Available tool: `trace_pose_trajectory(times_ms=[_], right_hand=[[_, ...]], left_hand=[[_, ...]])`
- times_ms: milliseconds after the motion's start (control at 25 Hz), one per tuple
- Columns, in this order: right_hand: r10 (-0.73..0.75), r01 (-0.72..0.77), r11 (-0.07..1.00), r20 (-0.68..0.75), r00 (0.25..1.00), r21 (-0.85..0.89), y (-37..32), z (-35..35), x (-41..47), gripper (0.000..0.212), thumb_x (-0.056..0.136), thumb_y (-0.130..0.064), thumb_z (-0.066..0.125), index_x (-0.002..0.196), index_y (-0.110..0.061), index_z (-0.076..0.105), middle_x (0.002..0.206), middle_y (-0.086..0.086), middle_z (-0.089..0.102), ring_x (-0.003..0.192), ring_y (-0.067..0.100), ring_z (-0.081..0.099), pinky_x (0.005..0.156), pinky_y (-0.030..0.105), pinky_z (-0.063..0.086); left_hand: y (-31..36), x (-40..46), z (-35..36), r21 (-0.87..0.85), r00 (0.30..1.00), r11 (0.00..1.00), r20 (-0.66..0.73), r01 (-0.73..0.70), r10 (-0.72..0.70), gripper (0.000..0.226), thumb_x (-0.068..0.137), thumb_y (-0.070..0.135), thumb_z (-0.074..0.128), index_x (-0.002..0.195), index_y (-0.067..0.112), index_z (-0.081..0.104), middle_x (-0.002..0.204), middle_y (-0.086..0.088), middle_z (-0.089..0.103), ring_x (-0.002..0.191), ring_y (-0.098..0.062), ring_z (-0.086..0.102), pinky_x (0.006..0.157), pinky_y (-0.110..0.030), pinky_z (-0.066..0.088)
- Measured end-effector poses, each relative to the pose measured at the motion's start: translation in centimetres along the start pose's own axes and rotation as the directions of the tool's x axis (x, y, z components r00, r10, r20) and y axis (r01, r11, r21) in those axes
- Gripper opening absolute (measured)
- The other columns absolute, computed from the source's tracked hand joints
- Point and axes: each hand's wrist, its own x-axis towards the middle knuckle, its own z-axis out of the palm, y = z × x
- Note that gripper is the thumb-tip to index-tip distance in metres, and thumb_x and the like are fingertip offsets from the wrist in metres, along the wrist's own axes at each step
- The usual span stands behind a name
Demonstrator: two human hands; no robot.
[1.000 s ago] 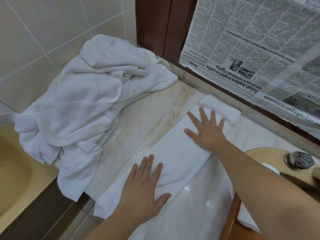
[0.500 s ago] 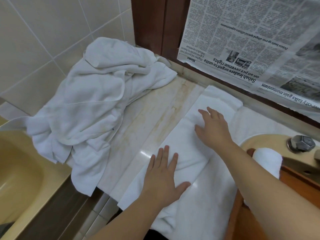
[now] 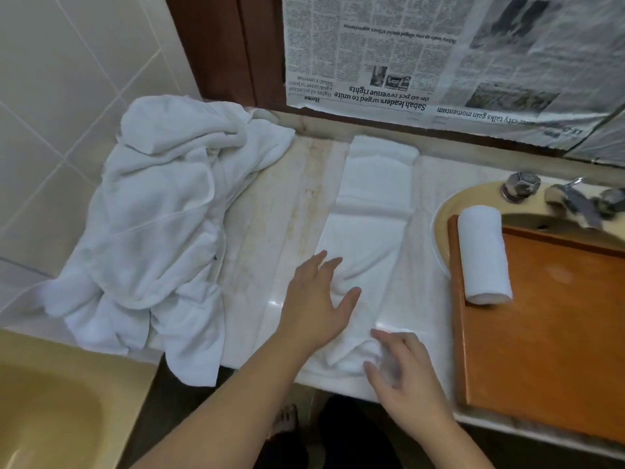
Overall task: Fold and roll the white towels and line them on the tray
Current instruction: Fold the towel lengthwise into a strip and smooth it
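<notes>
A white towel (image 3: 372, 211), folded into a long strip, lies on the marble counter and runs from the back wall toward me. My left hand (image 3: 314, 306) rests flat on its near left part with fingers spread. My right hand (image 3: 402, 377) hovers at the strip's near end, fingers apart and blurred, holding nothing that I can make out. A rolled white towel (image 3: 483, 255) lies at the back left of the wooden tray (image 3: 548, 333), which sits over the sink on the right.
A heap of unfolded white towels (image 3: 159, 238) covers the counter's left side against the tiled wall. Newspaper (image 3: 439, 59) hangs over the back wall. Metal taps (image 3: 558, 194) stand behind the tray. A yellow tub (image 3: 50, 411) lies at lower left.
My right hand has pulled back from the far part of the strip to its near end. My left hand slid slightly along the towel. The view shifted right, showing the tray.
</notes>
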Motion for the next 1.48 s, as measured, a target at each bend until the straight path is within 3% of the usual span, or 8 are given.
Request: trace_pose_trajectory(times_ms=[120,240,480,600,840,1080,1360,1480], right_hand=[[0.023,-0.024,1.000,-0.068,0.997,-0.012,0.1,1.1,-0.4,0.043,0.097,-0.039,0.067,0.137,-0.045,0.052,0.123,-0.024,0.048,0.119,-0.005,0.044,0.099,0.018,0.038],[0.101,-0.093,0.994,-0.140,0.985,0.064,-0.8,1.4,0.4,0.022,0.093,-0.032,0.072,0.113,-0.037,0.067,0.106,-0.020,0.057,0.100,-0.006,0.055,0.085,0.019,0.046],[0.162,-0.163,0.986,-0.235,0.958,0.014,-3.4,0.6,0.9,0.018,0.092,-0.019,0.066,0.090,-0.029,0.051,0.082,-0.007,0.054,0.072,0.008,0.054,0.060,0.020,0.039],[0.065,-0.122,0.976,-0.293,0.954,-0.181,-2.9,1.5,-0.1,0.021,0.089,-0.014,0.067,0.091,-0.025,0.049,0.083,-0.011,0.049,0.071,0.011,0.051,0.059,0.024,0.039],[-0.045,-0.041,0.967,-0.329,0.943,-0.250,-1.1,4.1,-3.3,0.038,0.078,-0.008,0.080,0.110,-0.019,0.062,0.091,-0.008,0.060,0.073,0.015,0.061,0.061,0.027,0.052],[0.044,-0.111,0.970,-0.290,0.956,-0.217,-0.8,5.4,-4.4,0.057,0.086,-0.014,0.078,0.138,-0.020,0.057,0.122,-0.005,0.065,0.107,0.016,0.065,0.095,0.030,0.054],[0.165,-0.222,0.966,-0.342,0.925,-0.133,-1.5,5.6,-5.8,0.059,0.084,-0.017,0.082,0.136,-0.023,0.055,0.108,-0.011,0.062,0.089,0.009,0.062,0.076,0.022,0.053],[0.133,-0.197,0.973,-0.397,0.908,-0.124,-1.8,6.0,-5.9,0.060,0.075,-0.001,0.083,0.128,-0.019,0.062,0.108,-0.004,0.068,0.087,0.017,0.067,0.072,0.023,0.049]], left_hand=[[-3.1,-5.7,-1.6,0.208,0.988,0.966,0.024,-0.155,0.154,0.067,0.079,0.085,0.057,0.124,0.036,0.059,0.121,0.014,0.049,0.113,-0.011,0.048,0.096,-0.035,0.044],[-5.2,-8.7,-1.2,0.280,0.978,0.941,0.144,-0.188,0.153,0.066,0.078,0.090,0.053,0.118,0.038,0.062,0.120,0.013,0.051,0.111,-0.012,0.049,0.094,-0.034,0.046],[-4.8,-8.3,0.7,0.309,0.971,0.922,0.028,-0.234,0.237,0.014,0.090,0.040,0.065,0.098,0.029,0.066,0.126,-0.005,0.064,0.096,-0.032,0.064,0.079,-0.042,0.053],[-6.8,-8.0,-0.6,0.288,0.929,0.885,0.063,-0.366,0.364,0.020,0.079,0.018,0.081,0.092,0.016,0.065,0.114,-0.009,0.068,0.087,-0.032,0.067,0.073,-0.039,0.056],[-10.8,-8.4,-1.1,0.336,0.786,0.718,0.131,-0.609,0.605,0.013,0.094,0.020,0.058,0.097,0.009,0.065,0.119,-0.011,0.068,0.097,-0.031,0.068,0.076,-0.037,0.057],[-9.2,-9.6,-0.9,0.374,0.830,0.743,0.181,-0.555,0.528,0.039,0.079,0.034,0.078,0.114,0.022,0.063,0.126,-0.012,0.066,0.106,-0.030,0.065,0.079,-0.038,0.058],[-10.2,-10.4,-0.8,0.210,0.813,0.787,0.108,-0.581,0.572,0.025,0.089,0.020,0.049,0.113,0.014,0.054,0.131,-0.010,0.061,0.098,-0.027,0.068,0.069,-0.033,0.060],[-10.2,-10.6,-1.0,0.193,0.808,0.786,0.089,-0.588,0.583,0.028,0.089,0.017,0.050,0.116,0.015,0.058,0.124,-0.007,0.066,0.096,-0.023,0.066,0.075,-0.033,0.058]])
